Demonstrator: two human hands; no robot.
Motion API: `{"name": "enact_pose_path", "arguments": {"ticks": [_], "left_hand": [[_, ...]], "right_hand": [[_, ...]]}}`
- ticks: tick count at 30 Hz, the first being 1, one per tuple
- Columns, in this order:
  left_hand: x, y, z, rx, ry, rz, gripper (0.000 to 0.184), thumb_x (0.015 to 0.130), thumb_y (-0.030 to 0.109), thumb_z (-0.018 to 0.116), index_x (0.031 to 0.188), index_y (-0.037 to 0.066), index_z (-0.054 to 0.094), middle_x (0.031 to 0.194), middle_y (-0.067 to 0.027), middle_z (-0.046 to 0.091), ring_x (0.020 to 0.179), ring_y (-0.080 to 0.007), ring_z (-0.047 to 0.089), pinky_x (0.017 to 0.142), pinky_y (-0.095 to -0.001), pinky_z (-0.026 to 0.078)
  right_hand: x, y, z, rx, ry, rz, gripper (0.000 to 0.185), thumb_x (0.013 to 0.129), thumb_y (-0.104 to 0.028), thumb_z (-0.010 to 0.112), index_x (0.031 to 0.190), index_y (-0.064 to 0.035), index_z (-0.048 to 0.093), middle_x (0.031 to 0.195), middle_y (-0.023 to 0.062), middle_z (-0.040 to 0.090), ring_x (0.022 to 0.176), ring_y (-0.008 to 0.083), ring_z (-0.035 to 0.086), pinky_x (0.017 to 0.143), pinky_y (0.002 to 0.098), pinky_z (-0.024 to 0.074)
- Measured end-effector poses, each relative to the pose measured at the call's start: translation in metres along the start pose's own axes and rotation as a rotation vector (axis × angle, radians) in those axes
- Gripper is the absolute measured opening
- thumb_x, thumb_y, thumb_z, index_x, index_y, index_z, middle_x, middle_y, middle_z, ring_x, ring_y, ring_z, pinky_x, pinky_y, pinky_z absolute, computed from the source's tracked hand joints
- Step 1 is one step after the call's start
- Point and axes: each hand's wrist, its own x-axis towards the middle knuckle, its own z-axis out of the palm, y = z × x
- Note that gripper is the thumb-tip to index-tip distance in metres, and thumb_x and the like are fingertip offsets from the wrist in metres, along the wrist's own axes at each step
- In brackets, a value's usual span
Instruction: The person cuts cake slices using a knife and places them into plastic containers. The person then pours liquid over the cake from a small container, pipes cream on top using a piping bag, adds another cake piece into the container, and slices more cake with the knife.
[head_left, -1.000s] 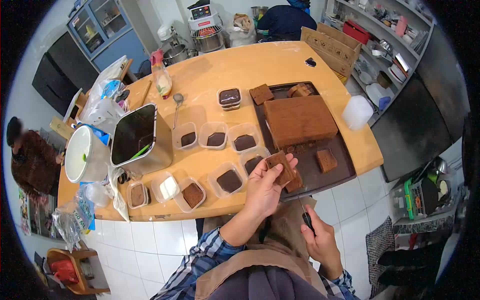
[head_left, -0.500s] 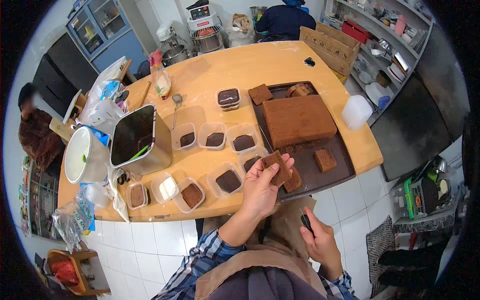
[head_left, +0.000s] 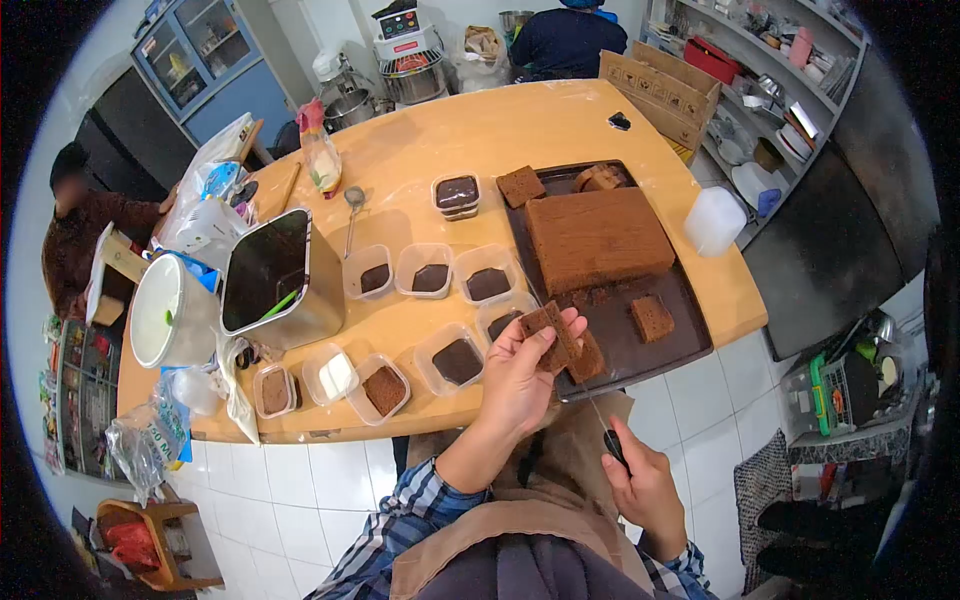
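Observation:
My left hand (head_left: 518, 378) holds a brown cake piece (head_left: 550, 332) above the near left corner of the dark tray (head_left: 665, 362). Another cut piece (head_left: 588, 362) lies on the tray just right of it. My right hand (head_left: 645, 490) grips the black handle of a knife (head_left: 614, 442) near the table edge, its thin blade pointing up toward the tray. The large cake block (head_left: 600, 240) rests on the tray, with a small cake square (head_left: 652, 318) below it. Left of my left hand, a clear cup (head_left: 457, 360) has a dark layer inside.
More cups (head_left: 430, 272) stand mid-table. To the left are a metal container (head_left: 330, 290) with dark contents, a white bucket (head_left: 150, 330) and a spoon (head_left: 350, 225). A white jug (head_left: 715, 222) is at the right. One person (head_left: 75, 240) stands left, another (head_left: 568, 45) behind the table.
My left hand has shifted slightly left with the cake piece. The knife in my right hand has tilted a little. The person at the left has moved nearer the table.

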Motion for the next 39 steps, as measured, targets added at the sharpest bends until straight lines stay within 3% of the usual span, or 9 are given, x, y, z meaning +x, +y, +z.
{"name": "enact_pose_path", "arguments": {"ticks": [12,21,24,30,33,36,39], "left_hand": [[-0.002,0.003,0.002,0.019,-0.015,0.007,0.023,0.089,0.006,0.048,0.111,0.0,0.051,0.112,-0.0184,0.057,0.105,-0.0294,0.056,0.086,-0.0385,0.05],[-0.005,-0.005,0.002,0.029,-0.035,-0.005,0.022,0.088,0.006,0.049,0.11,0.001,0.051,0.113,-0.0186,0.056,0.104,-0.0298,0.057,0.086,-0.0383,0.049],[-0.002,-0.003,0.001,0.034,-0.031,-0.005,0.023,0.088,0.006,0.049,0.11,0.001,0.051,0.113,-0.0185,0.056,0.105,-0.0299,0.056,0.086,-0.0385,0.049],[-0.004,-0.01,0.004,0.05,-0.061,-0.046,0.023,0.089,0.006,0.049,0.11,0.0,0.052,0.113,-0.0183,0.056,0.106,-0.03,0.056,0.087,-0.0391,0.048],[0.001,-0.004,0.002,0.065,-0.039,-0.031,0.022,0.088,0.007,0.05,0.11,0.001,0.052,0.114,-0.0178,0.056,0.106,-0.03,0.056,0.087,-0.0395,0.048],[0.003,-0.005,-0.001,0.077,-0.03,-0.02,0.022,0.088,0.007,0.05,0.109,0.0,0.052,0.113,-0.0174,0.056,0.107,-0.0302,0.055,0.087,-0.0394,0.048],[0.001,-0.016,0.0,0.07,-0.038,-0.064,0.022,0.088,0.007,0.051,0.108,0.0,0.052,0.112,-0.0171,0.057,0.106,-0.0302,0.056,0.087,-0.0396,0.047]], "right_hand": [[0.0,0.004,0.002,0.047,0.046,-0.079,0.044,0.082,-0.008,0.057,0.123,0.0052,0.043,0.087,0.0268,0.059,0.074,0.0394,0.061,0.062,0.0401,0.0489],[0.003,-0.001,0.0,0.035,0.017,0.057,0.043,0.081,-0.007,0.058,0.12,0.0057,0.046,0.085,0.0273,0.059,0.072,0.0398,0.06,0.061,0.0402,0.0482],[0.001,0.005,0.001,0.032,0.06,-0.03,0.043,0.081,-0.007,0.058,0.12,0.0051,0.046,0.085,0.0279,0.059,0.073,0.0403,0.06,0.062,0.0401,0.0483],[0.006,0.003,-0.001,0.079,0.043,0.092,0.042,0.082,-0.01,0.057,0.12,0.0039,0.046,0.086,0.028,0.059,0.077,0.0414,0.06,0.064,0.0416,0.0482],[0.004,0.009,0.003,0.054,0.058,-0.003,0.042,0.083,-0.012,0.056,0.121,0.0039,0.045,0.086,0.0276,0.059,0.077,0.0419,0.059,0.065,0.0423,0.0477],[0.004,0.012,0.003,0.056,0.043,0.016,0.043,0.084,-0.012,0.055,0.122,0.0038,0.045,0.084,0.028,0.059,0.077,0.0422,0.059,0.064,0.0426,0.0473],[0.01,0.007,0.0,0.07,-0.011,0.184,0.042,0.084,-0.012,0.055,0.122,0.0033,0.044,0.083,0.028,0.058,0.077,0.0427,0.058,0.064,0.0431,0.047]]}}
